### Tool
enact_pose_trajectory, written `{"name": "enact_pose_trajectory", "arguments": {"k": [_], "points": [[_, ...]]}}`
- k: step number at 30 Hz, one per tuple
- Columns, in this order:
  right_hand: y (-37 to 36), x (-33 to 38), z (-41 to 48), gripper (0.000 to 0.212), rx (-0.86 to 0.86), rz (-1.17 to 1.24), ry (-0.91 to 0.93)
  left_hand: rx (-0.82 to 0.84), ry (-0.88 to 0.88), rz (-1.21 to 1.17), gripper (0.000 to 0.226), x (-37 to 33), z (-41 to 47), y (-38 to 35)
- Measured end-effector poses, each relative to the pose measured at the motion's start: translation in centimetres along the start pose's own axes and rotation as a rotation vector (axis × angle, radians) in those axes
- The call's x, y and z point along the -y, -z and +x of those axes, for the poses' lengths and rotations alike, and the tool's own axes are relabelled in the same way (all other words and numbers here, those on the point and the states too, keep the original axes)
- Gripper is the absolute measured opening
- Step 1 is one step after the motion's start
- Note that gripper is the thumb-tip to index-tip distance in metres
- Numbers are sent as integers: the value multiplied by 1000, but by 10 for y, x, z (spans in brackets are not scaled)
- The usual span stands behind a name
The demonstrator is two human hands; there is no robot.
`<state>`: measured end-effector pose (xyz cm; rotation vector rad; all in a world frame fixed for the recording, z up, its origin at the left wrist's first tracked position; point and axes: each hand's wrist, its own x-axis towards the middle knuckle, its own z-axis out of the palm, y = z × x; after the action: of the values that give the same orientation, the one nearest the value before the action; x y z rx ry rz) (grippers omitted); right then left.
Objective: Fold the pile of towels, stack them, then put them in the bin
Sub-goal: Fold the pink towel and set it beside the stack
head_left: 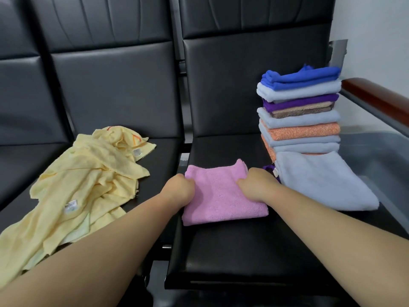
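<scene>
Left hand (179, 189) and right hand (254, 186) grip one pink towel (221, 199) on a seat (232, 251).
One folded stack (302, 117) right; one yellow pile (84, 185) left.

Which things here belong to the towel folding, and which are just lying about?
Job: pink towel, gripped by left hand and right hand; unfolded yellow towels; folded stack; pale blue towel.
Around: black seats; wooden armrest.

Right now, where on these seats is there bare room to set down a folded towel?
The seat is bare nearer than the pink towel and in the strip behind it, left of the stack. The yellow pile crowds the next seat; the grey towel fills the right side.
</scene>
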<state>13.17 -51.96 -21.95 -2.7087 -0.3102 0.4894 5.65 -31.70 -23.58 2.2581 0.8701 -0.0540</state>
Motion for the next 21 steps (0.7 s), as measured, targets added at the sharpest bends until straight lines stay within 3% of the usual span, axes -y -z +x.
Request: {"name": "enact_pose_trajectory", "arguments": {"k": [4, 8, 14, 21], "points": [[12, -2, -14, 37, -64, 232, 54, -175, -200, -103, 28, -15, -25, 4], [50, -22, -24, 46, -249, 342, 102, -243, -297, -180, 30, -47, -43, 1], [108, -102, -27, 48, -407, 377, 45, -141, -361, -250, 30, -131, -52, -46], [118, -180, -7, 49, -333, 300, -153, -41, -367, -165, 29, -182, -50, -119]]}}
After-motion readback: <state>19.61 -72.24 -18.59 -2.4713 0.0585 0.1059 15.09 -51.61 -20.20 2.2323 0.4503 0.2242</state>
